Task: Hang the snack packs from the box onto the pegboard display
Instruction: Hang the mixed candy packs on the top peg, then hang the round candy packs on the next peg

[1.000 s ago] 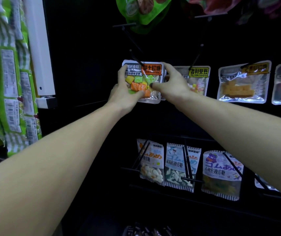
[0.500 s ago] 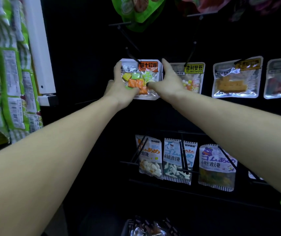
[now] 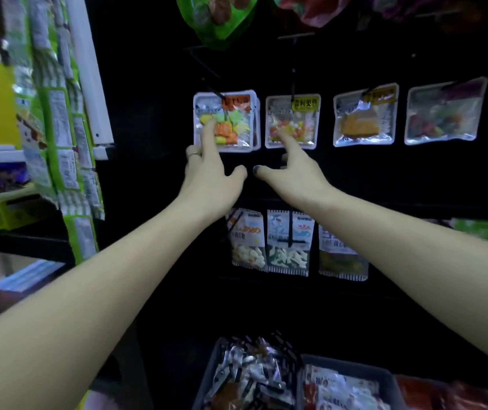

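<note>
With the clear pack of orange and green cubes (image 3: 225,121) hung on its peg at twelve o'clock, the left hand (image 3: 210,173) and right hand (image 3: 294,170) are released, fingers loose, free for the dark box (image 3: 346,369) at six.

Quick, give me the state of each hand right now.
Left hand: open, holding nothing, forefinger stretched over the orange-label snack pack.
Right hand: open, holding nothing, forefinger stretched over the yellow-label snack pack.

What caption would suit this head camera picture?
Both open hands, left hand and right hand, reach toward snack packs hanging on a dark pegboard.
</note>
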Demonstrator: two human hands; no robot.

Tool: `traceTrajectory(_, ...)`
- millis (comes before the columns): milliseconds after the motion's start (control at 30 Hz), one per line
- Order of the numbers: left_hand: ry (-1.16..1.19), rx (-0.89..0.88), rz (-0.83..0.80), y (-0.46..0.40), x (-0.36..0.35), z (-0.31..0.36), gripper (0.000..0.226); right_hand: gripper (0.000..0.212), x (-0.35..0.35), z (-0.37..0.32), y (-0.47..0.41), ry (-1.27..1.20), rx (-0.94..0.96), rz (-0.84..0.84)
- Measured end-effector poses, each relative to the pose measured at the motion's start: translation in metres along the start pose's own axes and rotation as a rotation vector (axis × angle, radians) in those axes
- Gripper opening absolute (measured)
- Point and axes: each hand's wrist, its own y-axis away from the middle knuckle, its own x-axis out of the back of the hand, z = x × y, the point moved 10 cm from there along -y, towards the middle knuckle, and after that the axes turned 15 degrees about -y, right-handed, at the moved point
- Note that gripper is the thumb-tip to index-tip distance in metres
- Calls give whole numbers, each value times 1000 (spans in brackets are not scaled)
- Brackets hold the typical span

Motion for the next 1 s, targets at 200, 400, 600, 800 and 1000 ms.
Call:
traceTrajectory(200,103,-183,-199,160,-81,38,53,26,39,70,137,-94,-79,168)
traceTrajectory(400,-12,-376,-533,326,-193,36,37,16,72,184,282,-74,-271,291)
traceTrajectory(600,-161,-192,-1018,428,-311,-36,37,21,64,335,404,83,-749,123)
traceTrajectory(800,-267,20,-1379,513,-367,-98,44,18,26,438,524,137,-1253,-258)
traceTrajectory(1000,-300,142,-1585,553,-386,-117,46,34,6,476,574,66,-1479,-274)
